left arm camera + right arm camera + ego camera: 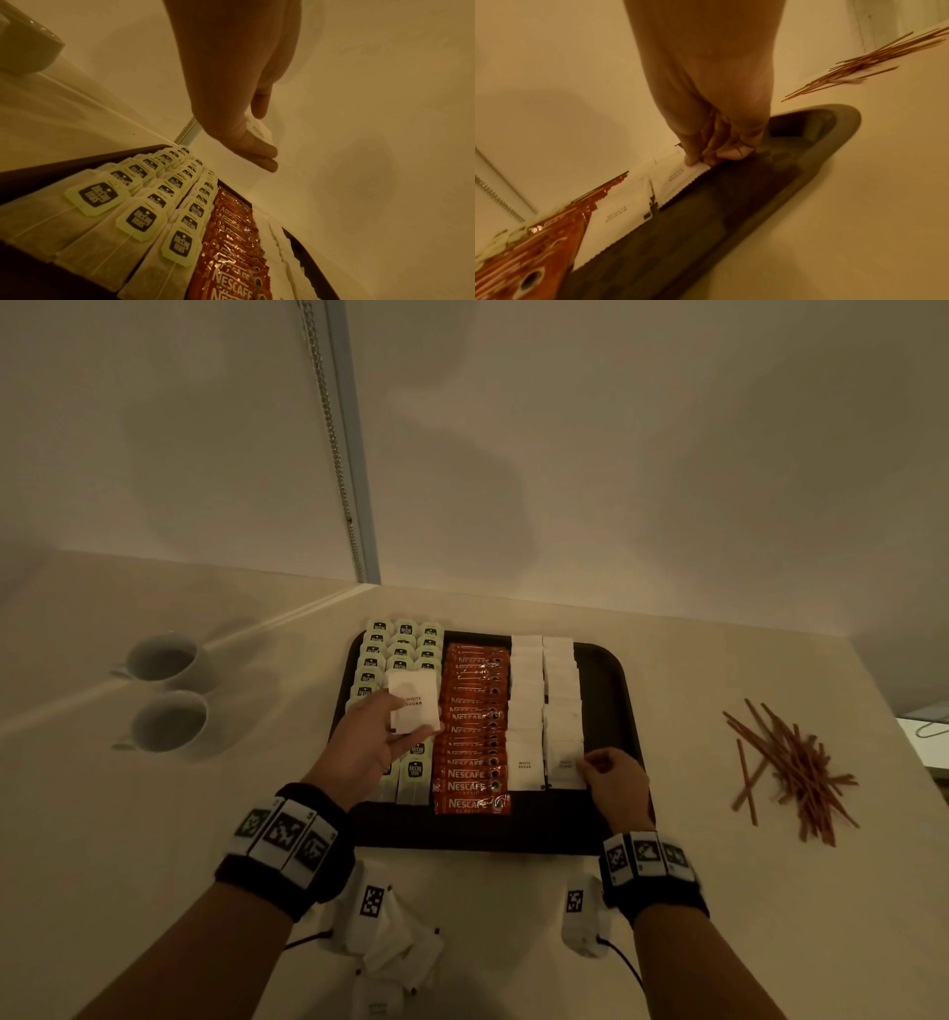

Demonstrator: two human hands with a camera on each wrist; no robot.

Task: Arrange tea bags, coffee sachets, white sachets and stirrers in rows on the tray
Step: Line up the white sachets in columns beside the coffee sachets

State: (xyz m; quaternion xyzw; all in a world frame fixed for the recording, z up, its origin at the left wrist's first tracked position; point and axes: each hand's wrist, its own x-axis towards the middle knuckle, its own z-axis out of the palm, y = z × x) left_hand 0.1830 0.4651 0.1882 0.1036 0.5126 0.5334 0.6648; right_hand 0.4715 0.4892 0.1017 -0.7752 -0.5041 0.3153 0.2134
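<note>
A dark tray (611, 680) carries rows of tea bags (400, 654), orange coffee sachets (472, 737) and two rows of white sachets (526, 701). My left hand (367, 742) hovers above the tea bags and holds a small stack of white sugar sachets (413, 706) between thumb and fingers; the left wrist view shows the stack (259, 130) in the fingers. My right hand (613, 780) pinches the right edge of the nearest white sachet (565, 765) in the right-hand row, seen as the sachet (680, 178) under my fingertips. Brown stirrers (791, 767) lie loose on the counter right of the tray.
Two white cups (167, 690) stand on the counter to the left. More white sachets (390, 963) lie on the counter near me, below the tray. A wall corner with a bead chain (334, 444) rises behind the tray. The tray's right strip (795, 146) is bare.
</note>
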